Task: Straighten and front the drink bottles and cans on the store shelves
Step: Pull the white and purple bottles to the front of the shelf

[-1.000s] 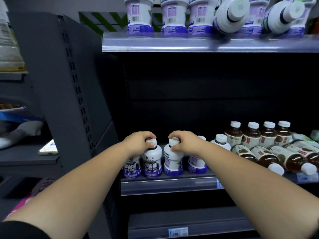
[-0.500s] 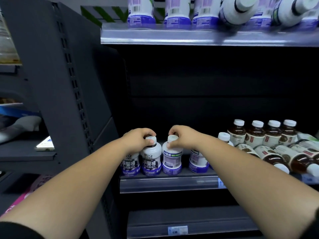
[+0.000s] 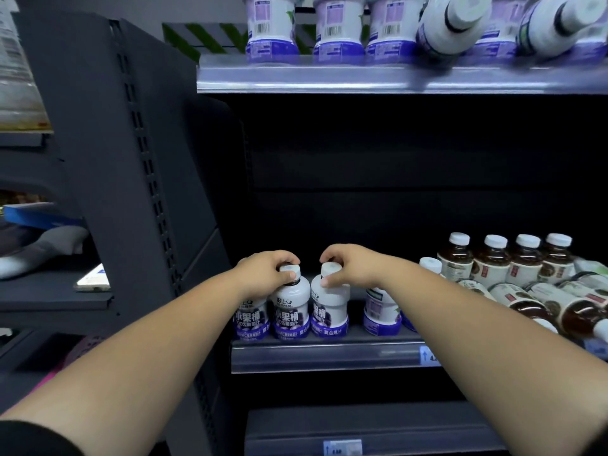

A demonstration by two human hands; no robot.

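White, purple-banded bottles (image 3: pixel 381 307) stand at the shelf (image 3: pixel 329 355) front, their contents hidden by wrap. Brown tea bottles (image 3: pixel 490 263) stand to the right, several toppled. The left hand (image 3: pixel 266 274) curls round the second bottle (image 3: pixel 291 307) by its cap. The right hand (image 3: pixel 348 266) pinches the third bottle (image 3: pixel 329 311) likewise. The two seem to touch.

Side panel: dark grey side panel (image 3: pixel 108 110) at 10 o'clock, a slotted upright (image 3: pixel 144 166) running down it.
Back: black back panel (image 3: pixel 394 176) at centre, in deep shadow.
Shelves: top shelf (image 3: pixel 362 79) at 12 o'clock, silvery and lit; middle shelf (image 3: pixel 329 355) at 6 o'clock; bottom shelf (image 3: pixel 378 426) beneath it, bearing a price tag (image 3: pixel 342 447).
Neighbouring rack: dark side shelf (image 3: pixel 49 301) at 9 o'clock.
Wall: grey wall (image 3: pixel 164 8), with a green-and-black striped strip (image 3: pixel 210 37) at 11 o'clock.
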